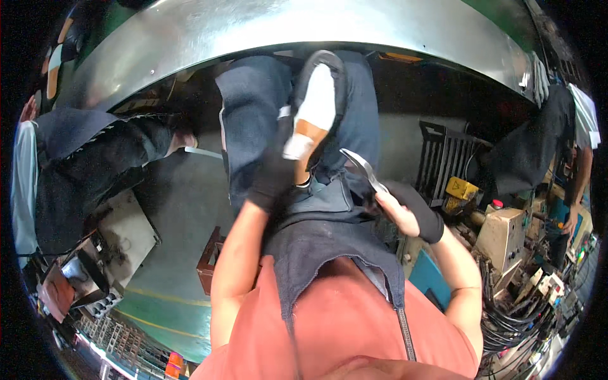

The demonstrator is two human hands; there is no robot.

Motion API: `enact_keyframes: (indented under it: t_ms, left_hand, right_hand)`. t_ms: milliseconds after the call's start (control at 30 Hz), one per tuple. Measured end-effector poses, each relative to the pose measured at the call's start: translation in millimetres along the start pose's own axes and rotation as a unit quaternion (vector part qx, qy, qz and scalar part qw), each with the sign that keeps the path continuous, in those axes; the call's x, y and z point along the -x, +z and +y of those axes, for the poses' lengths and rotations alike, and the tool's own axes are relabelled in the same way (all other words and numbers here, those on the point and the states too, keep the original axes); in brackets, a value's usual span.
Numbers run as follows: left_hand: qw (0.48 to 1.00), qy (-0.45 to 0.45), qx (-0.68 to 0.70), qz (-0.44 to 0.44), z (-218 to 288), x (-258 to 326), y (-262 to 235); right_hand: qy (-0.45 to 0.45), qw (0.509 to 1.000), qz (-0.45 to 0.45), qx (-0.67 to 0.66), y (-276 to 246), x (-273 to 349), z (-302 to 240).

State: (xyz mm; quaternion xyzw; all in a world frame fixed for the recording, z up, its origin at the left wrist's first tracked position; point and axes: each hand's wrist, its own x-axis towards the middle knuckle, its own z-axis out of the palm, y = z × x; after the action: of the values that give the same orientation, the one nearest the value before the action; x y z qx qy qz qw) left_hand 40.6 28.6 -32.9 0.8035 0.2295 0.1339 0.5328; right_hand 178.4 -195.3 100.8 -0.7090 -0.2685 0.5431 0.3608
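A black shoe upper [340, 95] rests sole side up over my lap, its toe pointing away from me. Its underside shows a white insole [321, 98] with a tan section [308, 131] toward the heel. My left hand [273, 171], in a black glove, grips the shoe along its left side near the heel. A curved silver metal tool [362, 166] is held in my right hand [411, 212], which wears a black glove with bare fingertips showing. The tool's tip points up and left, apart from the shoe. Its handle is hidden inside my fist.
A long metal bench [272, 22] curves across the far side, just beyond my knees. Co-workers sit at left and right; one person's dark trousers [107, 152] show. At right stand a black slatted crate [443, 152], a yellow box [461, 188] and a machine [503, 234] with cables.
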Motion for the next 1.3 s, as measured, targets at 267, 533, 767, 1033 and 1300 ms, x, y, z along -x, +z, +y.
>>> enact_keyframes:
  t_ms: [267,533,767,1033,1300]
  left_hand:
    - [0.998,0.004,0.061,-0.023,28,30,-5]
    - [0.985,-0.151,0.082,0.001,10,1,14]
    - [0.988,0.023,-0.097,0.116,-47,-2,29]
    - [0.998,-0.029,-0.041,-0.041,9,-14,-33]
    - [0.869,-0.35,0.344,-0.058,64,-33,-18]
  right_hand:
    - [-0.069,0.896,-0.134,0.417,-21,-78,-57]
    - [0.162,0.949,-0.266,0.04,-54,-87,-40]
    - [-0.148,0.789,-0.113,0.586,21,-63,-80]
    - [-0.121,0.942,-0.136,0.281,-3,-79,-16]
    - [0.011,0.992,-0.123,0.021,-39,-79,-23]
